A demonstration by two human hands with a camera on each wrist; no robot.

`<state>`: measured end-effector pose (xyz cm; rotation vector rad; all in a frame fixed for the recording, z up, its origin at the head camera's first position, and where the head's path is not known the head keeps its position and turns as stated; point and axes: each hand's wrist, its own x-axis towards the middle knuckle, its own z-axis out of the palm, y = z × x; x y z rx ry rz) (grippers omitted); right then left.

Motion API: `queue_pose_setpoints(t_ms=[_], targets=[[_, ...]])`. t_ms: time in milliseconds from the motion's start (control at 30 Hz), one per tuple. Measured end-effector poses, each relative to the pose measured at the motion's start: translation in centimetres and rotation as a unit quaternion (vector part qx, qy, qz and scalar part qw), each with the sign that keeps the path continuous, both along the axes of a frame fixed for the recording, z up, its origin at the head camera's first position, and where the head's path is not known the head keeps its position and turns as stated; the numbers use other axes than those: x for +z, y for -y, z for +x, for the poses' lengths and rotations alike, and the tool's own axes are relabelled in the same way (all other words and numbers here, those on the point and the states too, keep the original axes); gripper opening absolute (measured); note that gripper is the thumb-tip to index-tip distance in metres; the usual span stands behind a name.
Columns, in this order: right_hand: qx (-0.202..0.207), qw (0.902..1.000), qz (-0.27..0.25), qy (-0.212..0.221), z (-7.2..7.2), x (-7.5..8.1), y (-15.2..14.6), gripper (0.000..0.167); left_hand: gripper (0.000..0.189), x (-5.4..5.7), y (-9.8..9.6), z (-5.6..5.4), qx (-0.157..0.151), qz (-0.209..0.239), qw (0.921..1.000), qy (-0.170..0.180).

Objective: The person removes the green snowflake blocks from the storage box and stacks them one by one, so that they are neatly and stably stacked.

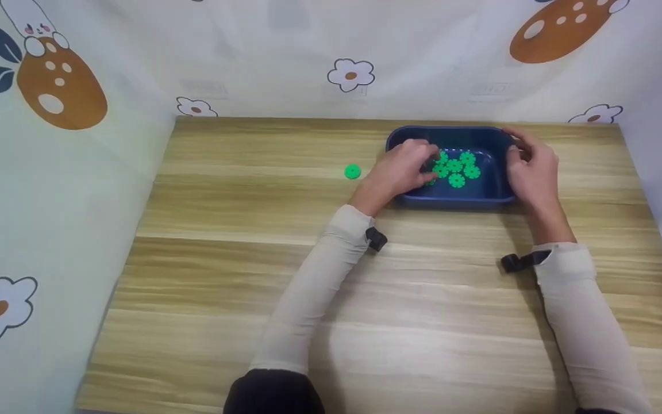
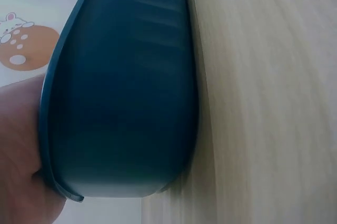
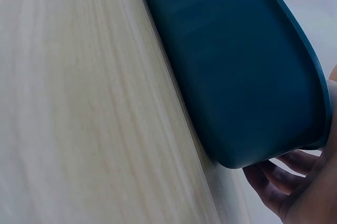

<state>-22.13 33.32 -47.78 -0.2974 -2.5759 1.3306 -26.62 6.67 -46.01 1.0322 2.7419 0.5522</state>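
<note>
A dark blue plastic bin [image 1: 458, 201] stands at the back of the table, right of the middle. Inside it lie several green notched discs [image 1: 456, 180], like flower-shaped building pieces. My left hand [image 1: 404, 167] reaches over the bin's left wall; its thumb and fingers are spread apart beside the nearest discs and partly cover them. With my right hand [image 1: 535, 172] I hold the bin's right end, thumb at the rim and fingers along the outside. Both wrist views show mainly the bin's outer wall [image 2: 121, 87], so the left fingertips are hidden there.
One more green disc [image 1: 352, 171] lies on the wooden table [image 1: 239, 276], left of the bin. A patterned curtain wall [image 1: 273, 69] stands close behind the bin, and further walls rise at the left and right.
</note>
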Motion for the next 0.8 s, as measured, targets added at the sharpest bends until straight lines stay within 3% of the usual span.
queue_pose_setpoints(t_ms=[167,400,800], targets=[[0.001,1.0,0.0,-0.001,-0.09,-0.08,-0.08,0.044,0.04,0.02,-0.19,0.04,-0.006,-0.03,0.9995,0.005],[0.007,0.9998,0.007,-0.016,-0.09,-0.06,0.02,0.043,0.037,0.09,-0.59,0.17,0.009,-0.068,0.9975,0.018],[0.006,0.9994,0.011,-0.031,-0.09,-0.28,0.03,0.043,0.032,0.07,-0.74,0.65,0.016,-0.068,0.9975,0.007]])
